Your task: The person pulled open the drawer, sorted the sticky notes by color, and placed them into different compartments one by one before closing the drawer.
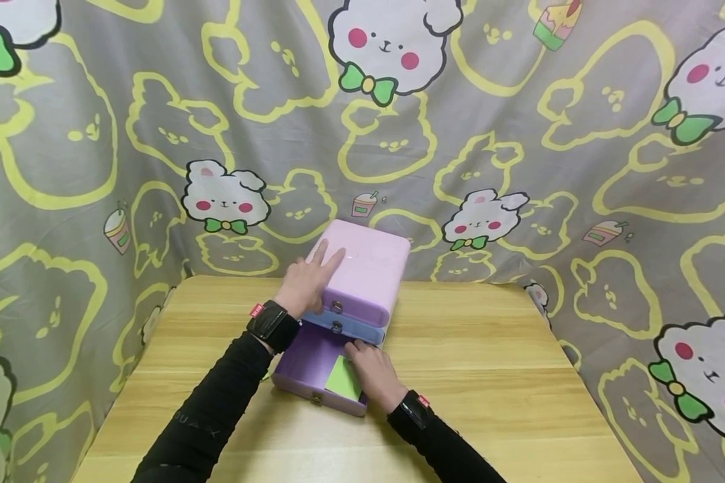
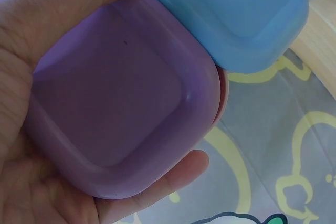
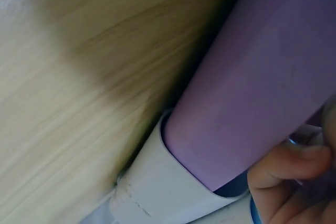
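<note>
A small storage box (image 1: 362, 265) with a pink top and stacked purple and blue drawers stands on the table. My left hand (image 1: 305, 282) grips its upper left corner, fingers spread over the top and thumb across the purple drawer front (image 2: 115, 87). The bottom purple drawer (image 1: 302, 359) is pulled out towards me. Inside it lies a green sheet of paper (image 1: 343, 379), partly covered by my right hand (image 1: 374, 376). That hand reaches over the drawer's right side with its fingers (image 3: 283, 171) bent; something shiny shows beside them, too hidden to identify.
The wooden table (image 1: 471, 362) extends on both sides of the box. A bit of green (image 1: 266, 376) peeks out left of the drawer. A patterned curtain (image 1: 302, 147) hangs behind and along both sides.
</note>
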Action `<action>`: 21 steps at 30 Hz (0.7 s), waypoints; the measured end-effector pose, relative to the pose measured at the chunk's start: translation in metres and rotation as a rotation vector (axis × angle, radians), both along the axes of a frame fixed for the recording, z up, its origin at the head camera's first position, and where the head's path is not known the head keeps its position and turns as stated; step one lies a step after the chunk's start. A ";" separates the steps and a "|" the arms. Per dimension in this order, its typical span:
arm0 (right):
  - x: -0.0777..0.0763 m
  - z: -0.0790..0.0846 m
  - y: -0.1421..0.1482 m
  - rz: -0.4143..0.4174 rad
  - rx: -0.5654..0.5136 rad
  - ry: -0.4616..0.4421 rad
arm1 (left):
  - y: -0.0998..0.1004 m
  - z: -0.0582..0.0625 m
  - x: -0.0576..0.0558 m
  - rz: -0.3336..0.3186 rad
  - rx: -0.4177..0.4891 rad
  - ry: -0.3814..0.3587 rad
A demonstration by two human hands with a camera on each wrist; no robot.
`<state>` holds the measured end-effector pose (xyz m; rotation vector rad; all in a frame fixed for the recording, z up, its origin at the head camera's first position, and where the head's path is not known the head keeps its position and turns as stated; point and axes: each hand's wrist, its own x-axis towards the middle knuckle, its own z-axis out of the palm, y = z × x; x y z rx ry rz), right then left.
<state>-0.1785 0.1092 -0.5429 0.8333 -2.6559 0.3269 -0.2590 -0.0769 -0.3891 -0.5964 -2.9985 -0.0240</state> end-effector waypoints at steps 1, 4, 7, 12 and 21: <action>0.000 0.001 0.000 0.006 -0.012 0.009 | 0.000 0.000 0.000 -0.002 0.000 0.000; -0.001 0.006 0.002 0.021 -0.052 0.047 | 0.001 -0.001 0.001 -0.006 -0.001 0.006; -0.002 0.014 0.004 0.034 -0.072 0.081 | 0.001 0.000 0.001 -0.007 -0.002 0.010; -0.002 0.034 0.007 0.052 -0.082 0.084 | 0.000 0.000 0.001 -0.002 -0.008 0.007; 0.006 0.075 0.007 0.085 -0.090 0.095 | 0.001 0.001 0.001 -0.004 -0.019 0.012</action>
